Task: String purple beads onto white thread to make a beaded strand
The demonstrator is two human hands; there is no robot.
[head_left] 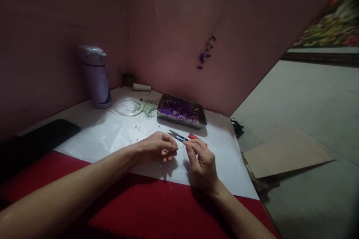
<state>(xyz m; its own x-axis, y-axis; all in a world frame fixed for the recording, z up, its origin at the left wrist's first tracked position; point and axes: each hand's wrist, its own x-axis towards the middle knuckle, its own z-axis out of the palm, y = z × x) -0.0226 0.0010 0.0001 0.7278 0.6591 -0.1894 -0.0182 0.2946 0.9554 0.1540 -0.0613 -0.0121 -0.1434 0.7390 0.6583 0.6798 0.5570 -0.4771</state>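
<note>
My left hand (161,146) is closed in a pinch over the white sheet, thumb against forefinger. Opposite it, my right hand (202,162) pinches too. A thin pale thread (182,149) runs between the fingertips; its ends are too fine to follow. Just beyond the fingers lie thread snips (177,136) with dark blue handles and pointed blades, partly covered by my right hand. A red object (193,136) beside them is also partly hidden. Behind both hands stands a metal tray (182,120) filled with purple beads and a few of other colours.
White paper (224,171) covers part of the red table surface (157,209). A lilac bottle (97,78), a clear ring (123,114), tangled green thread (149,108) and a spool (141,87) stand or lie behind. A black object (53,134) lies left. Beaded strands (207,52) hang against the pink wall.
</note>
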